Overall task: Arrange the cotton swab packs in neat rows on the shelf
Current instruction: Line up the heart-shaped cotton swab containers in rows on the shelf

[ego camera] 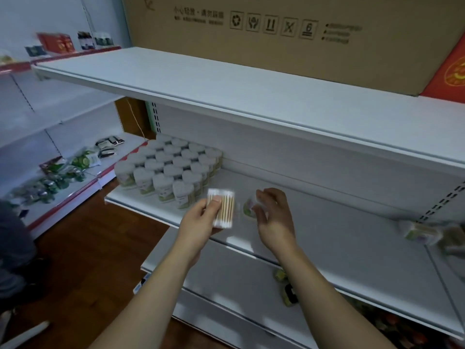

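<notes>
Several round cotton swab packs (166, 170) stand in tight rows at the left end of the white middle shelf (327, 222). My left hand (201, 222) grips a clear pack of wooden swabs (222, 207) just in front of those rows, with the swab sticks showing. Beside it, my right hand (274, 217) curls its fingers round another pack (249, 209), blurred, with a green and white label. More loose packs (422, 234) lie blurred at the shelf's far right.
A large cardboard box (276, 34) sits on the upper shelf (226, 91). Small items (286, 288) lie on the shelf below. A neighbouring shelf unit at left carries packaged goods (65, 170). A person's dark sleeve (12, 238) shows at the left edge above the wooden floor.
</notes>
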### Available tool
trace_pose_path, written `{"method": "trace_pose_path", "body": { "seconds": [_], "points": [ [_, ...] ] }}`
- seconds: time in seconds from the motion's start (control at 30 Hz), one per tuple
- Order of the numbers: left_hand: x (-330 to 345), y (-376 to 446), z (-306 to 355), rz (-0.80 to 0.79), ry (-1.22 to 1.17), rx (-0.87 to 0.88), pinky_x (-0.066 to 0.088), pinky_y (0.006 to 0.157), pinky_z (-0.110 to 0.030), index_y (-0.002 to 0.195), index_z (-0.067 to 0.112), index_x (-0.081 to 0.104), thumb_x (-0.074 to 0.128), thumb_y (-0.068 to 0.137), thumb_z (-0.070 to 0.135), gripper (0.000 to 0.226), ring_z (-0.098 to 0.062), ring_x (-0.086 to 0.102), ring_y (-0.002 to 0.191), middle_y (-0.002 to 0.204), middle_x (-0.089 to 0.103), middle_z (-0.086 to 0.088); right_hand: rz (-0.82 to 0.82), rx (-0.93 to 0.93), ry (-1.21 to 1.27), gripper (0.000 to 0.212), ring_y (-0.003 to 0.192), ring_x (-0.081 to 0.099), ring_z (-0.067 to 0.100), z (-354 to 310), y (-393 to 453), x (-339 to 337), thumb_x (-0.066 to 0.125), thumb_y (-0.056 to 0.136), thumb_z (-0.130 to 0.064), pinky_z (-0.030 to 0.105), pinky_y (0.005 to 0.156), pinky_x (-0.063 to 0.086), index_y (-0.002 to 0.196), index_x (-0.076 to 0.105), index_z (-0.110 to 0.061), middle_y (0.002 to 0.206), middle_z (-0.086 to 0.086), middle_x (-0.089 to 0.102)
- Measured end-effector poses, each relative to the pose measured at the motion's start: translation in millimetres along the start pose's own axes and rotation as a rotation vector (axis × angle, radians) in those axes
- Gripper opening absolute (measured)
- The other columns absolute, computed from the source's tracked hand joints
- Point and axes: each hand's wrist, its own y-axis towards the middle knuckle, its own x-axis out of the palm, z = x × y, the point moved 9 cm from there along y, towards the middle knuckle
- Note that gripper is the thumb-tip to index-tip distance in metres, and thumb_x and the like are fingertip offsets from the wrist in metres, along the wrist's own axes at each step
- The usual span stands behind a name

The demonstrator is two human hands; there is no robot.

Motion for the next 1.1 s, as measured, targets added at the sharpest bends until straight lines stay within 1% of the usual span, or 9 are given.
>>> {"method": "trace_pose_path", "body": {
  "seconds": [0.2, 0.33, 0.4, 0.57, 0.63, 0.73, 0.87, 1.0, 1.1],
  "points": [
    [-14.8, 44.3, 26.6, -0.041, -0.001, 0.018, 0.061, 0.077, -0.033, 0.104, 0.023, 0.070, 0.056, 0.101, 0.036, 0.020, -0.017, 0.073, 0.091, 0.096, 0.076, -0.002, -0.022, -0.128, -0.063, 0.032, 0.102, 0.055, 0.021, -3.3, 46.4, 53.2, 0.067, 0.086, 0.000, 0.028, 0.083, 0.050, 0.117, 0.067, -0.009, 0.120, 0.008, 0.053],
    [-23.7, 71.8, 42.4, -0.007, -0.069, 0.024, 0.061, 0.071, -0.032, 0.099, 0.021, 0.071, 0.058, 0.101, 0.032, 0.017, -0.015, 0.073, 0.085, 0.090, 0.076, 0.000, 0.024, -0.346, -0.322, 0.029, 0.124, 0.052, 0.031, -10.4, 54.4, 71.4, 0.065, 0.082, 0.005, 0.045, 0.097, 0.051, 0.109, 0.070, -0.005, 0.123, 0.015, 0.064],
    [-28.2, 81.1, 47.8, 0.006, -0.107, 0.022, 0.062, 0.071, -0.033, 0.099, 0.018, 0.072, 0.059, 0.100, 0.031, 0.018, -0.017, 0.073, 0.086, 0.092, 0.075, -0.002, 0.039, -0.327, -0.465, 0.033, 0.130, 0.049, 0.038, -7.1, 52.3, 72.5, 0.061, 0.084, -0.003, 0.050, 0.100, 0.047, 0.115, 0.069, -0.010, 0.131, 0.016, 0.061],
    [-33.3, 104.5, 60.1, -0.073, -0.116, 0.039, 0.063, 0.076, -0.035, 0.097, 0.020, 0.070, 0.056, 0.102, 0.029, 0.018, -0.011, 0.072, 0.083, 0.085, 0.076, 0.006, -0.022, -0.207, -0.563, 0.050, 0.105, 0.053, 0.039, -2.7, 59.5, 86.7, 0.046, 0.079, -0.004, 0.045, 0.070, 0.059, 0.125, 0.065, -0.003, 0.123, 0.019, 0.057],
    [-37.8, 113.0, 61.5, -0.103, -0.122, 0.017, 0.062, 0.079, -0.037, 0.095, 0.022, 0.069, 0.056, 0.102, 0.029, 0.017, -0.009, 0.072, 0.081, 0.078, 0.076, 0.010, -0.086, -0.115, -0.589, 0.055, 0.107, 0.056, 0.043, -2.1, 69.3, 98.2, 0.059, 0.074, 0.000, 0.046, 0.073, 0.059, 0.129, 0.060, 0.002, 0.130, 0.022, 0.056],
    [-50.2, 122.7, 63.2, -0.132, -0.113, -0.029, 0.061, 0.084, -0.044, 0.096, 0.020, 0.070, 0.057, 0.101, 0.031, 0.018, -0.018, 0.072, 0.091, 0.088, 0.077, 0.003, -0.213, 0.036, -0.630, 0.073, 0.114, 0.056, 0.045, 1.0, 79.6, 120.1, 0.072, 0.068, -0.003, 0.048, 0.077, 0.057, 0.138, 0.052, 0.005, 0.142, 0.021, 0.051],
    [-69.7, 137.0, 64.7, -0.124, -0.166, -0.089, 0.061, 0.084, -0.046, 0.111, 0.015, 0.068, 0.061, 0.098, 0.034, 0.024, -0.031, 0.066, 0.110, 0.118, 0.069, -0.015, -0.255, 0.125, -0.706, 0.073, 0.138, 0.037, 0.043, -2.9, 94.9, 137.5, 0.057, 0.087, -0.012, 0.054, 0.103, 0.041, 0.154, 0.030, -0.002, 0.161, 0.015, 0.029],
    [-78.9, 144.7, 65.8, -0.179, -0.135, -0.099, 0.059, 0.088, -0.048, 0.103, 0.017, 0.068, 0.059, 0.100, 0.032, 0.019, -0.033, 0.067, 0.109, 0.113, 0.070, -0.015, -0.297, 0.215, -0.791, 0.075, 0.146, 0.020, 0.037, -7.1, 101.6, 149.5, 0.047, 0.095, -0.019, 0.050, 0.112, 0.029, 0.159, 0.009, -0.011, 0.167, 0.008, 0.006],
    [-83.5, 147.1, 66.1, -0.209, -0.115, -0.109, 0.057, 0.093, -0.052, 0.099, 0.019, 0.068, 0.058, 0.100, 0.033, 0.016, -0.032, 0.067, 0.108, 0.110, 0.070, -0.013, -0.306, 0.263, -0.827, 0.075, 0.148, 0.016, 0.036, -9.2, 105.1, 154.2, 0.044, 0.096, -0.020, 0.049, 0.113, 0.027, 0.160, 0.004, -0.015, 0.167, 0.007, 0.000]
  ]
}}
